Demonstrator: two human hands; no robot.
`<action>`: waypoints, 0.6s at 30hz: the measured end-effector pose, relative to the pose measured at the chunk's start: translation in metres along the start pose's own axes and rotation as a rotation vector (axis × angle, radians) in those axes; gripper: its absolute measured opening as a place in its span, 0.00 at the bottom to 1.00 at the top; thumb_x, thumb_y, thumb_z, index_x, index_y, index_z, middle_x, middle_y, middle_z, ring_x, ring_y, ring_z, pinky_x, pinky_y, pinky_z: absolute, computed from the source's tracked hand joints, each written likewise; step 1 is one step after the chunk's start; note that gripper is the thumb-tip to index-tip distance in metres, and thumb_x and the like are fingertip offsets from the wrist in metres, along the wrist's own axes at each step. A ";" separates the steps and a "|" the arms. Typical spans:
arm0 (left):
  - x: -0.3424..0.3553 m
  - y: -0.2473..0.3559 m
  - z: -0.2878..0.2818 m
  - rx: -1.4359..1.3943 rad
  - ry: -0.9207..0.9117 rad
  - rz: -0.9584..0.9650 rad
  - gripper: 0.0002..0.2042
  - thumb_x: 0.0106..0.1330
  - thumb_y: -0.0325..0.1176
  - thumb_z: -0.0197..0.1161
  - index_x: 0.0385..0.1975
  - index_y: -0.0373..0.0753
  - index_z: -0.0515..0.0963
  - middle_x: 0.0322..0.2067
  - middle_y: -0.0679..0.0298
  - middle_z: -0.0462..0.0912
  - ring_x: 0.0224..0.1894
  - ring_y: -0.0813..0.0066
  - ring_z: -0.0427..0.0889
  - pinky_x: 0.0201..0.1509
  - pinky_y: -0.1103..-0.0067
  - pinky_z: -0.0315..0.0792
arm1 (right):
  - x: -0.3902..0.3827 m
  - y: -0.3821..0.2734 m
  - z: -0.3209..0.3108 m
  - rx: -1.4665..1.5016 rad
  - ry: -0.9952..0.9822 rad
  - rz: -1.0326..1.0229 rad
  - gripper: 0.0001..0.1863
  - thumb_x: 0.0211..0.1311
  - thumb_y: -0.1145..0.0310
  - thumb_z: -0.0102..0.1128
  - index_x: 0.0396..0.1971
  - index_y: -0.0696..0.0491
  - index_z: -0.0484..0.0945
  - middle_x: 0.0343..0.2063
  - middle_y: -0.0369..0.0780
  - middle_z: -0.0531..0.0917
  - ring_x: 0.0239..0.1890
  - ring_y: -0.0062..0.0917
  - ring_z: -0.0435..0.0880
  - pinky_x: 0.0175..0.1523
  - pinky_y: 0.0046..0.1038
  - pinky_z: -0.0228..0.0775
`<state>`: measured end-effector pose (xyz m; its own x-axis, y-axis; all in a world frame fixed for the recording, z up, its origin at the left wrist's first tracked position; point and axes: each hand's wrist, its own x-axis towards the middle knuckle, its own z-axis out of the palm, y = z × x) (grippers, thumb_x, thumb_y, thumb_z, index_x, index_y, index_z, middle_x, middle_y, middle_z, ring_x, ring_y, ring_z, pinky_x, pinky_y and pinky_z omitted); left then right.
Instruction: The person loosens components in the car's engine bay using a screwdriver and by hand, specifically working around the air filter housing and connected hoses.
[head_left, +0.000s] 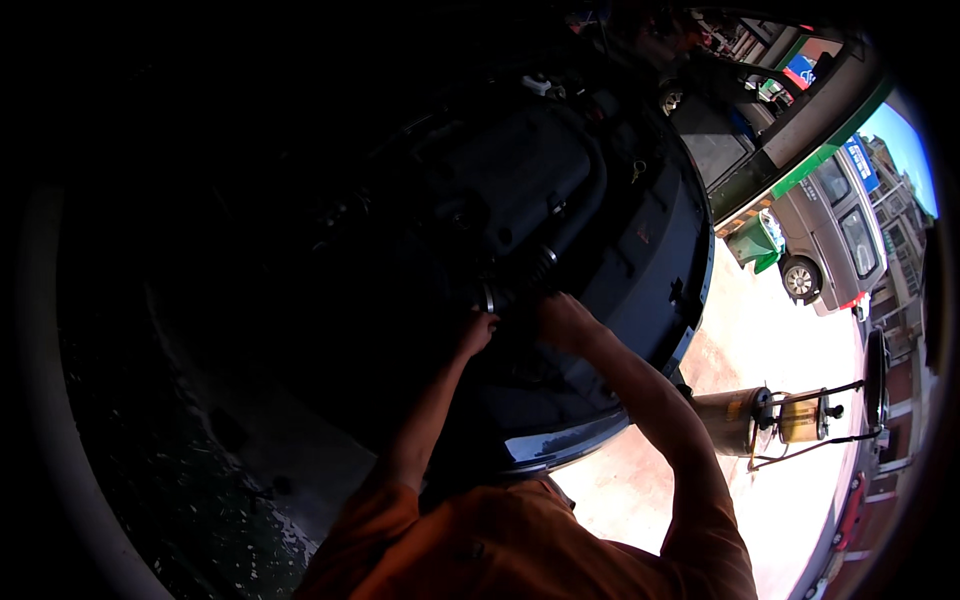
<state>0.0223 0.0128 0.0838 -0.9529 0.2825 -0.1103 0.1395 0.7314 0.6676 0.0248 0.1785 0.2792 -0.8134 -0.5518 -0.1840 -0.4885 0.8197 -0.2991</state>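
Note:
Both of my hands reach into the dark engine bay of a car, over its front edge. My left hand [480,330] is closed, its fingers at the lower end of a shiny metal band [489,297] that looks like a hose clamp. What the fingers hold is lost in shadow. A short way to the right, my right hand [566,322] is curled like a fist, just below a ribbed hose section [546,262] with a bright ring. Its fingertips and anything in them are hidden. A dark plastic engine cover [520,165] lies beyond the hands.
The car's front panel [640,240] curves along the right. Outside in bright sun stand a metal drum with a yellowish container [735,420] on a wheeled frame, a green bin [755,243] and a grey van [830,225]. Deep shadow covers the left side.

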 end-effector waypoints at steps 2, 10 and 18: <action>-0.001 -0.003 0.003 0.001 0.021 0.045 0.09 0.68 0.33 0.62 0.46 0.46 0.85 0.47 0.58 0.84 0.50 0.60 0.81 0.53 0.63 0.77 | -0.004 0.016 0.006 -0.004 0.084 -0.258 0.11 0.65 0.67 0.57 0.42 0.56 0.81 0.41 0.51 0.85 0.42 0.44 0.86 0.49 0.41 0.78; 0.003 -0.011 0.010 -0.067 0.097 0.060 0.09 0.65 0.34 0.65 0.43 0.45 0.86 0.44 0.57 0.84 0.49 0.57 0.81 0.55 0.64 0.75 | -0.005 -0.007 0.001 0.164 0.130 0.211 0.17 0.66 0.58 0.62 0.45 0.56 0.76 0.42 0.50 0.84 0.46 0.49 0.83 0.51 0.45 0.76; -0.001 -0.007 0.012 -0.101 0.103 0.045 0.08 0.62 0.32 0.67 0.40 0.42 0.86 0.42 0.57 0.85 0.47 0.57 0.82 0.53 0.63 0.76 | -0.005 -0.055 -0.014 -0.087 0.132 0.471 0.21 0.66 0.50 0.60 0.43 0.55 0.76 0.34 0.52 0.86 0.37 0.52 0.85 0.43 0.47 0.77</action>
<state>0.0253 0.0151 0.0702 -0.9697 0.2441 -0.0058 0.1598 0.6521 0.7411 0.0516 0.1387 0.3102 -0.9825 -0.0984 -0.1583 -0.0777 0.9882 -0.1319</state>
